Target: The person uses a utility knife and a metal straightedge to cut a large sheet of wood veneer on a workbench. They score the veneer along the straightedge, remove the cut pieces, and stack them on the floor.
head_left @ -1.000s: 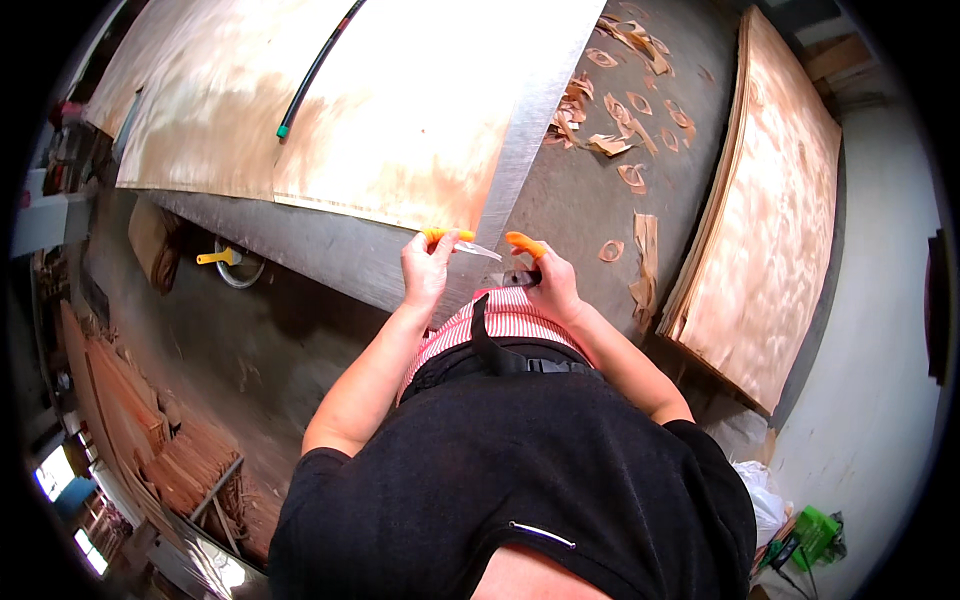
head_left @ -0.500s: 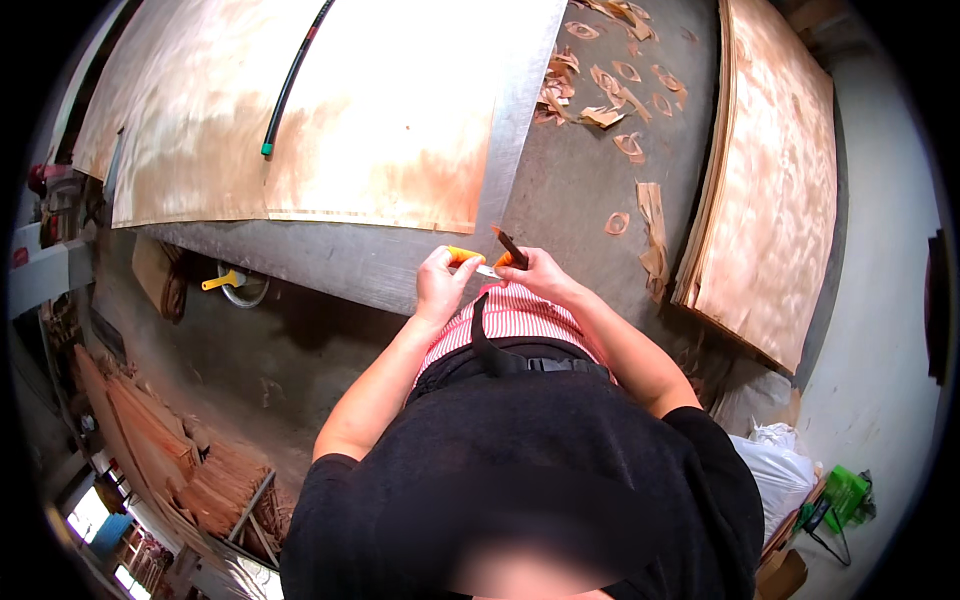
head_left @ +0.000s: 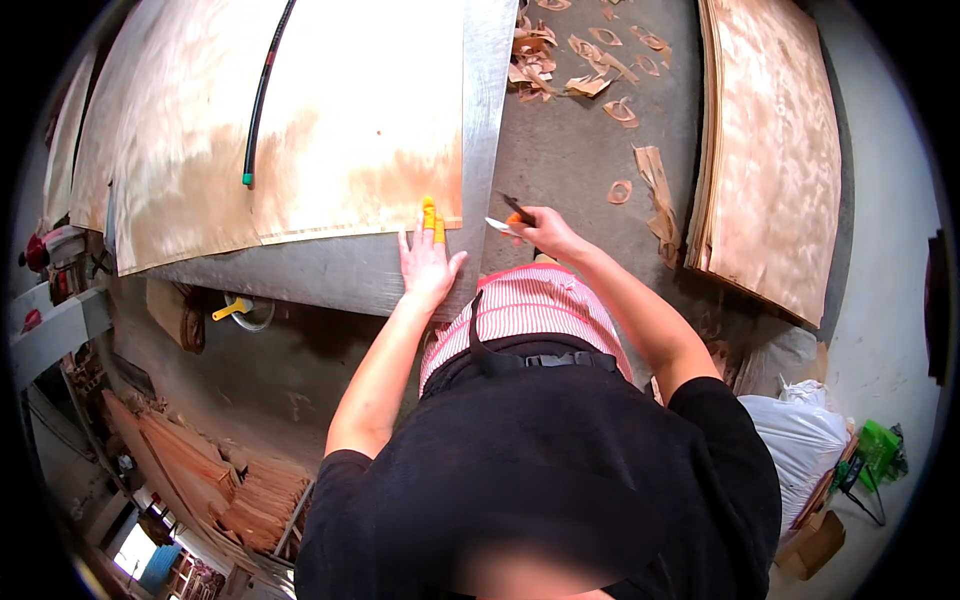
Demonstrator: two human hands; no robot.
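Observation:
My left hand lies with fingers spread at the near right corner of a large pale wood veneer sheet. Yellow wraps cover two of its fingers, and their tips rest on the sheet. Under the sheet, the grey metal table shows along its near and right edges. Just right of the table edge, my right hand is closed around a slim dark tool. A small white pointed piece also juts from that hand toward the table; its kind is unclear. Orange shows at the right fingers.
A black rod with a green end lies on the veneer. Veneer scraps litter the floor at the far right, beside a stack of veneer sheets. A yellow-handled tool is under the table's near edge. White sacks stand at right.
My hands have moved apart. The left has gone forward onto the veneer corner and spread its fingers; the right keeps the dark tool and white piece, slightly farther forward. The view has shifted a little.

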